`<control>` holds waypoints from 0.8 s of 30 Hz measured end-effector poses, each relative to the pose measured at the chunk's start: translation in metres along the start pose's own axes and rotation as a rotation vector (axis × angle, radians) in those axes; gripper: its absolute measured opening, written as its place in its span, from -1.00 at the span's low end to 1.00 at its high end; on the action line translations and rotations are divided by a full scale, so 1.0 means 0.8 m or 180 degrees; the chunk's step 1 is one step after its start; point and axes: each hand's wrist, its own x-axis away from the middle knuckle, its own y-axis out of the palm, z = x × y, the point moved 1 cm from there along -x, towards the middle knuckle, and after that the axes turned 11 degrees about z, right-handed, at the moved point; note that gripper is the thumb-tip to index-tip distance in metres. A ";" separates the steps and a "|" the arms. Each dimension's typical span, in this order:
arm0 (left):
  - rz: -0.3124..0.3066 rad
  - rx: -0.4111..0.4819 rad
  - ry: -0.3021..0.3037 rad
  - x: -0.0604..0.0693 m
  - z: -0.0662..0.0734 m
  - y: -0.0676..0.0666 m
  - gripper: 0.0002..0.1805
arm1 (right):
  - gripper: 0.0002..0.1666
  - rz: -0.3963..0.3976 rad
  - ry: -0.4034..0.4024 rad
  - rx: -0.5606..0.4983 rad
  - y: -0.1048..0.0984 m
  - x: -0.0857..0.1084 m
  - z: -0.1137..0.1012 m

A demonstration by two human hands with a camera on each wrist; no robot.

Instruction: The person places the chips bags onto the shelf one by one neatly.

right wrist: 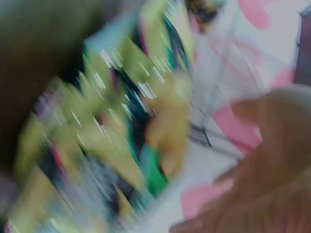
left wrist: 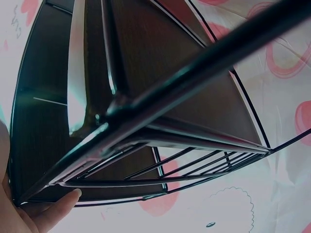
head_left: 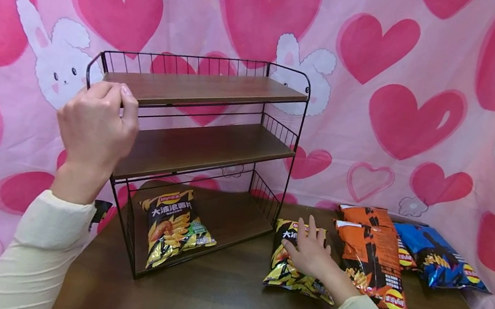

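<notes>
Rack (head_left: 212, 145) gripped in our left hand (head_left: 97, 122) — we spread our right hand (head_left: 311, 256) over a black chip bag (head_left: 287, 276).

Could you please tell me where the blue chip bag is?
In the head view, the blue chip bag lies on the table at far right, beside the orange chip bags.

A glossy black-and-yellow foil chip bag (head_left: 283, 275) lies face up on the bench (head_left: 230, 308), lower right of centre; a three-tier black-wire, brown-board rack (head_left: 211, 149) stands upright, left of centre.
</notes>
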 end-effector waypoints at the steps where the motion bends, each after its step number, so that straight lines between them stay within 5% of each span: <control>1: -0.0007 0.0000 0.0002 -0.001 0.000 0.000 -0.40 | -0.01 0.0075 0.0133 0.0034 0.009 0.001 -0.004; 8: -0.0002 0.0001 0.0032 -0.001 0.000 0.000 -0.39 | -0.04 0.0187 0.0598 0.0378 0.050 0.002 -0.010; 16: 0.0024 -0.0002 0.0029 -0.003 0.000 -0.001 -0.39 | 0.07 0.0172 0.0528 0.0752 0.063 0.002 -0.002; 24: 0.0000 -0.0012 0.0000 -0.001 0.001 -0.001 -0.40 | 0.08 0.0057 0.0577 0.0681 0.053 0.004 0.007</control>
